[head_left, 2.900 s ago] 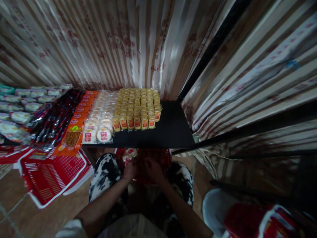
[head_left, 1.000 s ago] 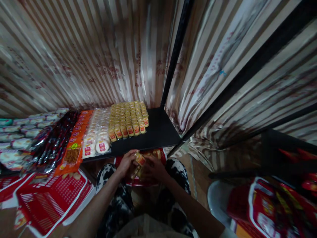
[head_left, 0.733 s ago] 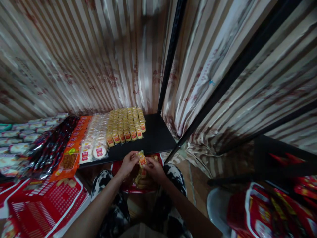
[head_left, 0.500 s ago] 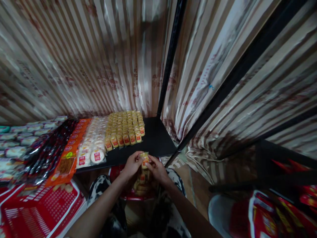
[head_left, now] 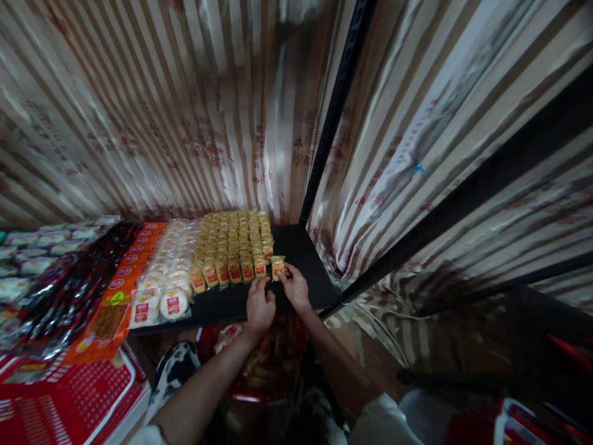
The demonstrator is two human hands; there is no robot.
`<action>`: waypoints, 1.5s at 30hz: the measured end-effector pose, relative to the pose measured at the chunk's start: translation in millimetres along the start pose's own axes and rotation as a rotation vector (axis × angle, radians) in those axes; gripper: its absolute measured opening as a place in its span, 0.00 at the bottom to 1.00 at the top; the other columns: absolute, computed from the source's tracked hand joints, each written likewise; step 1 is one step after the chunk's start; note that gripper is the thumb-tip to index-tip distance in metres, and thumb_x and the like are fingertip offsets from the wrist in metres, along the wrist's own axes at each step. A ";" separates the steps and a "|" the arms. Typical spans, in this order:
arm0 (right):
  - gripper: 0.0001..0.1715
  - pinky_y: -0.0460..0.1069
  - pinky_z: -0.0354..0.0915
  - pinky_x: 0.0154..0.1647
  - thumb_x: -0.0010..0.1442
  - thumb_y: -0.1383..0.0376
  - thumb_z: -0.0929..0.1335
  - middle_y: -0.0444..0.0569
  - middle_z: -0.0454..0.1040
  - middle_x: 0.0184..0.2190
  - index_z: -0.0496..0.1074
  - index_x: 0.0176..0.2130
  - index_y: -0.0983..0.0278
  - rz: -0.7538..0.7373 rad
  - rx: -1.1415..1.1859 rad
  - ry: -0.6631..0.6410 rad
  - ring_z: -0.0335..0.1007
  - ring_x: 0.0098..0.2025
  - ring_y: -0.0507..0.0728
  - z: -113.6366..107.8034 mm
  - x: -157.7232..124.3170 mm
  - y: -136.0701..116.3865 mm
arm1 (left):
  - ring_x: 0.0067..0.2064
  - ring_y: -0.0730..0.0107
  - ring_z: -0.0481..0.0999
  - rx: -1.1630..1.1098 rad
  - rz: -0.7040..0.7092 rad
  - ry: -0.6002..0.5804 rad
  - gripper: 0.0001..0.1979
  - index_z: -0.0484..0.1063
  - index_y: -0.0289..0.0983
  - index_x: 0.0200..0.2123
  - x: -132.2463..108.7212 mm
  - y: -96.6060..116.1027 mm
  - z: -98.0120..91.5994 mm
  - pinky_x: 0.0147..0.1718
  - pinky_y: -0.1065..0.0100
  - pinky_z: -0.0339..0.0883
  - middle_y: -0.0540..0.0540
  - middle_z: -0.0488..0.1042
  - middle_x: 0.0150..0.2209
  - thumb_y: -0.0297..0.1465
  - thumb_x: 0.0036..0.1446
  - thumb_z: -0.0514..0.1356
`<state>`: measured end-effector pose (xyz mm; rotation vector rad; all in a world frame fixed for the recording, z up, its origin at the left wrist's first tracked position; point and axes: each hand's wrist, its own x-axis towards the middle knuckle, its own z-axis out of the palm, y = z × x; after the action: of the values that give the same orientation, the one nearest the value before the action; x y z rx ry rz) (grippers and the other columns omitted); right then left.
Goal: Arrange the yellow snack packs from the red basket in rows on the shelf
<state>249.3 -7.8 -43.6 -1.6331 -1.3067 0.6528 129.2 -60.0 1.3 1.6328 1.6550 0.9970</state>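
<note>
My right hand (head_left: 295, 288) pinches a small yellow snack packet (head_left: 277, 267) with a red and orange label, upright at the right end of the front row. Rows of matching yellow packets (head_left: 234, 247) stand close together on the black shelf (head_left: 303, 259). My left hand (head_left: 260, 306) is at the shelf's front edge, just below the rows, with fingers loosely bent, thumb apart and no packet in it. Under the hands, a red container (head_left: 241, 392) holds more packets, dimly seen between the knees.
Left of the yellow rows lie round white cracker packs (head_left: 173, 303), orange snack bags (head_left: 109, 312), dark shiny packs (head_left: 69, 287) and white packets (head_left: 34, 266). A red basket (head_left: 92, 389) sits at lower left. Black metal posts (head_left: 333, 117) and striped curtain (head_left: 208, 111) enclose the shelf.
Both hands have moved up and forward from above the container to the shelf. The packet both hands held is now in my right hand at the row's end; my left hand has released it.
</note>
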 end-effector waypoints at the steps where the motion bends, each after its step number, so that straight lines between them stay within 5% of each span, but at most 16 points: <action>1: 0.19 0.51 0.68 0.40 0.53 0.58 0.66 0.48 0.74 0.35 0.73 0.44 0.62 0.001 -0.024 0.005 0.71 0.35 0.55 2.3 4.4 -0.6 | 0.57 0.62 0.65 0.029 -0.010 -0.008 0.20 0.69 0.35 0.48 3.2 -1.6 1.5 0.59 0.60 0.56 0.40 0.68 0.52 0.22 0.50 0.51; 13: 0.25 0.52 0.70 0.40 0.53 0.58 0.65 0.52 0.73 0.40 0.68 0.50 0.64 -0.047 0.038 -0.095 0.71 0.38 0.56 21.6 23.8 -6.4 | 0.58 0.58 0.63 0.210 0.010 -0.044 0.29 0.61 0.31 0.58 18.6 -22.7 13.5 0.59 0.59 0.56 0.36 0.66 0.54 0.21 0.50 0.49; 21: 0.13 0.51 0.71 0.43 0.55 0.61 0.63 0.52 0.72 0.40 0.66 0.41 0.63 -0.061 0.182 -0.071 0.71 0.41 0.56 28.8 19.1 -4.0 | 0.58 0.59 0.63 0.214 0.087 -0.048 0.31 0.60 0.30 0.59 20.6 -37.9 19.1 0.60 0.60 0.55 0.36 0.65 0.54 0.21 0.49 0.49; 30: 0.14 0.51 0.71 0.36 0.54 0.61 0.63 0.51 0.72 0.39 0.66 0.41 0.63 -0.037 0.060 -0.068 0.70 0.39 0.57 27.8 21.9 -5.1 | 0.57 0.62 0.64 0.250 0.186 -0.029 0.32 0.62 0.36 0.58 18.0 -47.4 23.7 0.59 0.60 0.58 0.40 0.66 0.54 0.20 0.48 0.48; 33: 0.13 0.51 0.71 0.36 0.54 0.62 0.63 0.51 0.72 0.39 0.65 0.41 0.63 -0.031 0.078 -0.062 0.70 0.39 0.56 28.8 21.8 -3.8 | 0.57 0.59 0.63 0.265 0.236 -0.051 0.29 0.64 0.31 0.57 17.9 -46.4 25.1 0.58 0.58 0.59 0.37 0.66 0.53 0.19 0.49 0.47; 39: 0.13 0.51 0.72 0.40 0.53 0.61 0.63 0.53 0.70 0.41 0.68 0.39 0.63 -0.054 0.212 -0.064 0.69 0.43 0.57 25.0 24.4 3.2 | 0.60 0.60 0.61 0.109 0.302 -0.091 0.26 0.62 0.26 0.56 18.3 -42.4 33.6 0.60 0.58 0.56 0.32 0.63 0.56 0.22 0.54 0.44; 45: 0.16 0.53 0.72 0.43 0.55 0.56 0.62 0.52 0.74 0.39 0.70 0.38 0.63 0.051 0.350 -0.127 0.73 0.40 0.57 21.2 26.9 4.2 | 0.64 0.61 0.55 -0.006 0.190 -0.111 0.28 0.57 0.28 0.59 19.4 -45.5 51.3 0.63 0.56 0.50 0.35 0.58 0.62 0.24 0.54 0.45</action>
<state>241.4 24.4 -53.1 -1.3593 -1.1658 0.9712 146.4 -33.8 -62.7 1.8341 1.4434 0.9815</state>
